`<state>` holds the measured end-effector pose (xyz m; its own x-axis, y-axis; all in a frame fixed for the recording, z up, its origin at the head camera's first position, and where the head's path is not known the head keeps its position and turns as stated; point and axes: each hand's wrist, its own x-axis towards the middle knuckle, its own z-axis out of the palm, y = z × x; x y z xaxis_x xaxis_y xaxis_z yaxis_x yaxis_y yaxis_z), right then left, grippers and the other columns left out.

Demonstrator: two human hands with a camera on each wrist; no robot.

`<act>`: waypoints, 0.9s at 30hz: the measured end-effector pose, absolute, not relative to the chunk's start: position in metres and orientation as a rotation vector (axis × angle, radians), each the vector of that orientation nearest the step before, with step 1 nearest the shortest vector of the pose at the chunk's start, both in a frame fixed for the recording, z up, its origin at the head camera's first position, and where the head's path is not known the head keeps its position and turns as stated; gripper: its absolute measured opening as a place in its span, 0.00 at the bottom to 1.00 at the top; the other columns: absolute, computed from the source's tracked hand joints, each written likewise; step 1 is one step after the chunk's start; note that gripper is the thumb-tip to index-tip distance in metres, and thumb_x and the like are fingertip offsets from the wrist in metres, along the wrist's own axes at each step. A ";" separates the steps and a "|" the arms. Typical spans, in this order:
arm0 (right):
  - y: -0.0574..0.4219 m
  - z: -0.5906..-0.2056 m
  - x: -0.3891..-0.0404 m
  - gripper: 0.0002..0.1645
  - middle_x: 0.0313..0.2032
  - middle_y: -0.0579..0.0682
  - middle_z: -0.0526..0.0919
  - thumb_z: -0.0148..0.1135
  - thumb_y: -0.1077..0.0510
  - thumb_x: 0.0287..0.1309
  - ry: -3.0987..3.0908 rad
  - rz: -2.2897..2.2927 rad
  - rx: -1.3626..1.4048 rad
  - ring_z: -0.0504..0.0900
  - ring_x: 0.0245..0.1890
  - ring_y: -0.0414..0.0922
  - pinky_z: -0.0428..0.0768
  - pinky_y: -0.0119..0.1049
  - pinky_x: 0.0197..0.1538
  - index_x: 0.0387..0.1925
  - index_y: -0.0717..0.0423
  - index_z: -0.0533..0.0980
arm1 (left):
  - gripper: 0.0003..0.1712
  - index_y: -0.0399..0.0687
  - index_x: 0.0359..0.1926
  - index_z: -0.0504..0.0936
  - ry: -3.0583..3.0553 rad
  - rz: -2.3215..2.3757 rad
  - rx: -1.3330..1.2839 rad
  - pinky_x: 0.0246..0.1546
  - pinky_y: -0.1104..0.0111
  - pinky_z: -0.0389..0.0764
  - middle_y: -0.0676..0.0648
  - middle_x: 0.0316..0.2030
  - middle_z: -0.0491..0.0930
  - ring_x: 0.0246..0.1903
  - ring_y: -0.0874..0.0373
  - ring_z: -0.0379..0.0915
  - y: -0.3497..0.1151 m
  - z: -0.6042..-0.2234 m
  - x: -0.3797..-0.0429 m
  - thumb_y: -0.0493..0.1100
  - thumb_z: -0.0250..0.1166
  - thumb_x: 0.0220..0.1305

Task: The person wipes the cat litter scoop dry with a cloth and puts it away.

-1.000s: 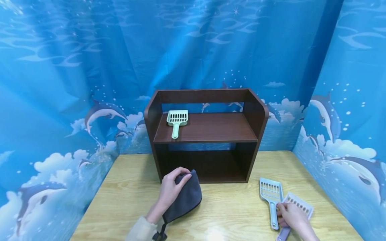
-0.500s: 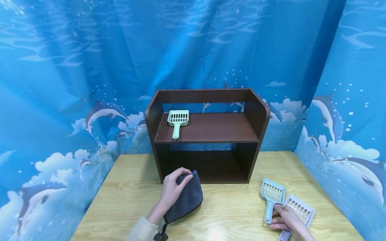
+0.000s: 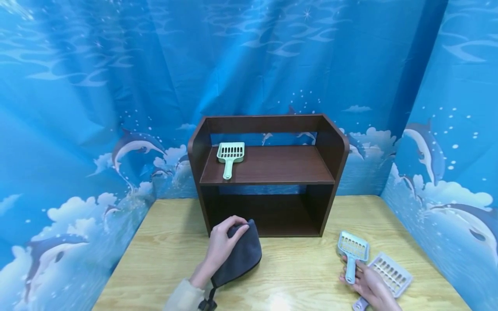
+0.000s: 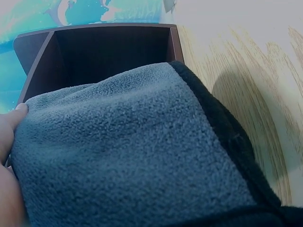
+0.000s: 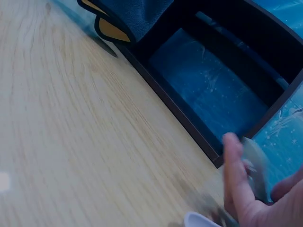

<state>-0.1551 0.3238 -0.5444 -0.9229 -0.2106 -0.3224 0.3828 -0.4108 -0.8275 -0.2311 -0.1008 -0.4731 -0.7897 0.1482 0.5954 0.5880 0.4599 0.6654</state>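
My left hand [image 3: 225, 246] pinches the top of a dark grey plush cloth item with a black edge [image 3: 243, 257], in front of the shelf. In the left wrist view this grey cloth [image 4: 118, 146] fills most of the frame, with fingers at its left edge. My right hand [image 3: 369, 285] holds a light blue litter scoop [image 3: 353, 246] by its handle, slotted head pointing away. Only a blurred part of that scoop [image 5: 257, 165] shows beside the fingers in the right wrist view. A pale purple litter scoop [image 3: 393, 274] lies on the table, partly hidden by the right hand.
A dark brown two-tier shelf [image 3: 268, 166] stands at the back of the wooden table [image 3: 303, 276]. On its upper tier, at the left, lies a light green litter scoop [image 3: 231, 153]. A blue dolphin-print curtain [image 3: 155, 86] hangs behind and at both sides.
The right hand has shifted its grip from beside the two scoops onto the blue scoop's handle and lifted it, turning it slightly. The purple scoop has shifted slightly right. The left hand has stayed put.
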 end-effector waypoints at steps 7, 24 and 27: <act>0.330 -0.550 -0.157 0.39 0.33 0.40 0.74 0.11 0.51 0.78 1.207 -2.429 -0.027 0.64 0.25 0.31 0.67 0.22 0.28 0.44 0.48 0.77 | 0.05 0.59 0.42 0.85 -2.262 -1.282 -0.613 0.45 0.67 0.82 0.61 0.38 0.85 0.37 0.67 0.80 -0.101 -0.473 -0.230 0.49 0.70 0.66; 0.308 -0.533 -0.144 0.30 0.24 0.36 0.69 0.20 0.47 0.81 1.542 -2.083 0.004 0.62 0.18 0.30 0.66 0.22 0.22 0.47 0.45 0.74 | 0.05 0.60 0.41 0.86 -2.221 -1.284 -0.611 0.44 0.66 0.82 0.62 0.38 0.84 0.38 0.66 0.80 -0.102 -0.470 -0.234 0.48 0.71 0.65; 0.298 -0.529 -0.145 0.29 0.25 0.37 0.69 0.24 0.47 0.82 1.580 -2.054 -0.015 0.63 0.19 0.30 0.66 0.22 0.22 0.52 0.49 0.75 | 0.05 0.60 0.41 0.86 -2.220 -1.280 -0.600 0.44 0.66 0.82 0.62 0.38 0.84 0.38 0.66 0.79 -0.101 -0.470 -0.235 0.48 0.71 0.65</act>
